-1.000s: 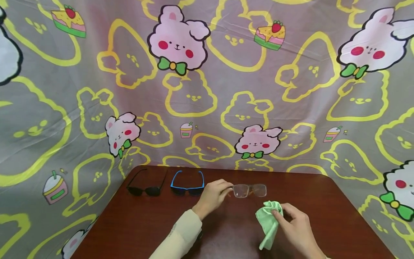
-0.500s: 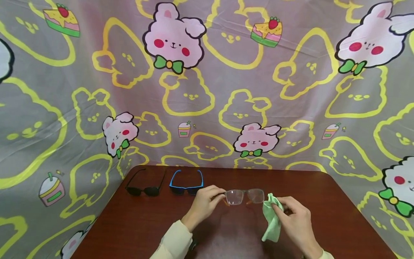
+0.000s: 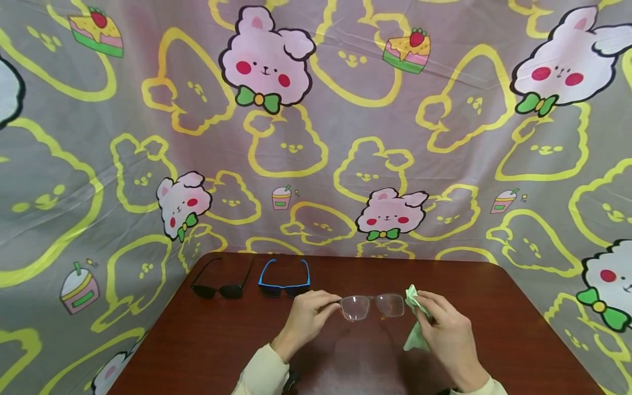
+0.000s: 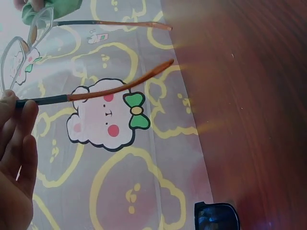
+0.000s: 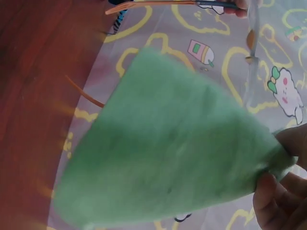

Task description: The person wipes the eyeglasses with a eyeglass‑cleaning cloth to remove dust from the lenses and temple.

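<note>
Clear-framed eyeglasses [image 3: 355, 308] are held up over the table, lenses facing me. Their left end is pinched by my left hand [image 3: 305, 321], thumb and fingers at the hinge; in the left wrist view the eyeglasses' temple [image 4: 91, 96] runs dark then orange-brown, unfolded. My right hand [image 3: 451, 332] pinches a green cloth [image 3: 417, 337] close beside the right lens. Whether cloth and frame touch is unclear. In the right wrist view the green cloth [image 5: 168, 148] hangs spread from thumb and fingers and hides part of the far temple.
Black sunglasses [image 3: 217, 291] lie unfolded at the back left of the brown table [image 3: 222, 351]. Next to them are blue-framed sunglasses [image 3: 283, 288], partly behind my left hand. A patterned curtain [image 3: 296, 164] surrounds the table's back and sides.
My left hand has brought the eyeglasses down and slightly left, toward me. The right hand has raised the cloth to the right end of the eyeglasses. Both pairs of sunglasses stay put.
</note>
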Demonstrator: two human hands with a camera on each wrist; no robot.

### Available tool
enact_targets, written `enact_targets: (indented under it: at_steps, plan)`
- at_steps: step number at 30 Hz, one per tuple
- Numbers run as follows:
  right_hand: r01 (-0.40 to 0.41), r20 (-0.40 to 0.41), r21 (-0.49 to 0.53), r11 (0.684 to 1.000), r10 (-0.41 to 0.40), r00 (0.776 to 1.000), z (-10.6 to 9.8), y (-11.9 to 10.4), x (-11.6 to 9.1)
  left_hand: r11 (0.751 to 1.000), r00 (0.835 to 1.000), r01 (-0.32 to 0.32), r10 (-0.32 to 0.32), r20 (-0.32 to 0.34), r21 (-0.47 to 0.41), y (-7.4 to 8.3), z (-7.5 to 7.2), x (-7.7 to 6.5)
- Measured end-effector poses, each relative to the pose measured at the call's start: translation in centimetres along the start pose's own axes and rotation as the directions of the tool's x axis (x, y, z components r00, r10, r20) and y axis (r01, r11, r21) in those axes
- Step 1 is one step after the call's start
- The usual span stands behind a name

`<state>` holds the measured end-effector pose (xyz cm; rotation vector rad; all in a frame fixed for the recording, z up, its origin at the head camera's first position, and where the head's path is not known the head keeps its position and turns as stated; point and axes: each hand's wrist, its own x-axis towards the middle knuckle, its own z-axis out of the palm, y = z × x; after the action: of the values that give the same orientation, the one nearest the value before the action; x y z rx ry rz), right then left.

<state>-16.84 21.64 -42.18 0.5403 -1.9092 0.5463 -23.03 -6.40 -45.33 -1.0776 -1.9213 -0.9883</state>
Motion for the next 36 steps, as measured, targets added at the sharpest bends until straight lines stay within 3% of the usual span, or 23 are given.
enact_targets:
  at_steps: [7,11,14,22,36]
  plan:
    - [0.132,0.135,0.006,0.991,-0.131,0.982,-0.2,-0.6,0.4,0.995,0.999,0.027,-0.030,-0.034,-0.093,0.5,0.0,-0.1]
    - [0.139,0.220,0.039,0.990,-0.144,0.965,-0.3,-0.9,0.2,0.994,0.997,0.033,-0.040,-0.059,-0.105,0.7,0.1,-0.1]
    - [0.129,0.238,0.043,0.991,-0.136,0.962,-0.4,-1.2,0.1,0.993,0.996,0.037,-0.046,-0.076,-0.113,0.9,0.0,0.0]
    - [0.096,0.239,0.075,0.993,-0.111,0.965,-0.5,-1.6,0.1,0.984,0.989,0.098,-0.113,-0.094,-0.149,1.2,-0.1,0.0]
    - [0.236,0.086,0.113,0.965,-0.246,0.965,0.1,-1.5,0.5,0.986,0.989,0.071,-0.090,-0.120,-0.152,1.2,0.0,0.3]
